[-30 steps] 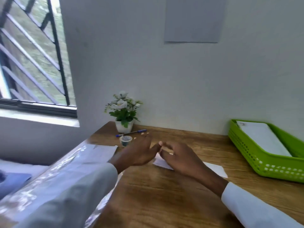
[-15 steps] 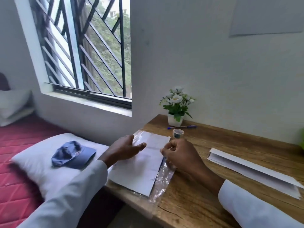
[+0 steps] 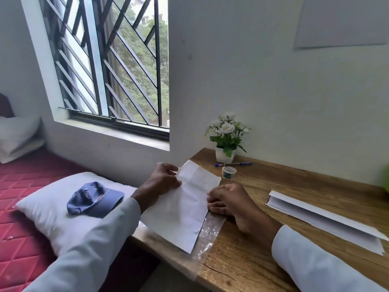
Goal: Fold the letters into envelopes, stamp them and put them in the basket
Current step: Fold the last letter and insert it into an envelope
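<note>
A white sheet of letter paper [image 3: 181,209] lies on a clear plastic sleeve [image 3: 207,232] at the left end of the wooden desk [image 3: 263,239]. My left hand [image 3: 162,182] pinches the sheet's far left edge near its top corner. My right hand [image 3: 227,199] rests with curled fingers on the sheet's right edge. A white envelope [image 3: 320,220] lies on the desk to the right, apart from both hands. A small tape roll [image 3: 228,172] stands behind the sheet. Only a sliver of the green basket [image 3: 386,180] shows at the right border.
A blue pen [image 3: 233,164] and a small pot of white flowers [image 3: 226,138] stand at the desk's back by the wall. Left of the desk is a bed with a white pillow [image 3: 54,209] carrying a blue cap [image 3: 94,199]. A barred window [image 3: 109,66] is above.
My view has swung left from the basket side to the desk's left end. Both hands left the envelope and now rest on the letter sheet; my left hand has taken its far edge.
</note>
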Available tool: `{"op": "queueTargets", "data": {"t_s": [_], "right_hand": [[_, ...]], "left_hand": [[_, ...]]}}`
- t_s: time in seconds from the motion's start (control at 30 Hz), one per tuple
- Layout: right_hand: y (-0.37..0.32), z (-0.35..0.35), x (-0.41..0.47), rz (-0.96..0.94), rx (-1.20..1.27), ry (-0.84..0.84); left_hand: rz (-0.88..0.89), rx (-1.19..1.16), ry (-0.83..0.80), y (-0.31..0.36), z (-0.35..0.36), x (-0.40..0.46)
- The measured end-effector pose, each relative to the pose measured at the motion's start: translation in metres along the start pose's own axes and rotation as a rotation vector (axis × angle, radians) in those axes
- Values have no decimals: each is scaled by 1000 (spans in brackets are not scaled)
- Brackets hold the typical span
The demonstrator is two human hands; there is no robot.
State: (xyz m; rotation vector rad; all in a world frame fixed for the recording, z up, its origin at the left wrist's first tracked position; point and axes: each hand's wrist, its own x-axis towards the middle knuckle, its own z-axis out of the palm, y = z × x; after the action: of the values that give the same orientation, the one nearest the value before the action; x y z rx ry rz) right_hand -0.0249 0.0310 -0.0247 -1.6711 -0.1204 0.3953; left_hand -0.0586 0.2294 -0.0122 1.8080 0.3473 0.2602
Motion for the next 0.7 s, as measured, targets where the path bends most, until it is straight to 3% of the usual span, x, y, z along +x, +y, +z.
{"op": "queueTargets", "data": {"t_s": [0.13,0.37,0.57,0.7], "right_hand": [[-5,-13,-6,-69,46,27],[-38,-83,-10,-372,24,315],[-45,-161,-24,-405,-26,351],[-33,-208,-37,-331,19,245]], "left_hand": [[112,-76,-94,24,0,-6],[318,55,-218,69,22,6],[605,230,-307,100,88,31],[778,377,-384,115,143,38]]}}
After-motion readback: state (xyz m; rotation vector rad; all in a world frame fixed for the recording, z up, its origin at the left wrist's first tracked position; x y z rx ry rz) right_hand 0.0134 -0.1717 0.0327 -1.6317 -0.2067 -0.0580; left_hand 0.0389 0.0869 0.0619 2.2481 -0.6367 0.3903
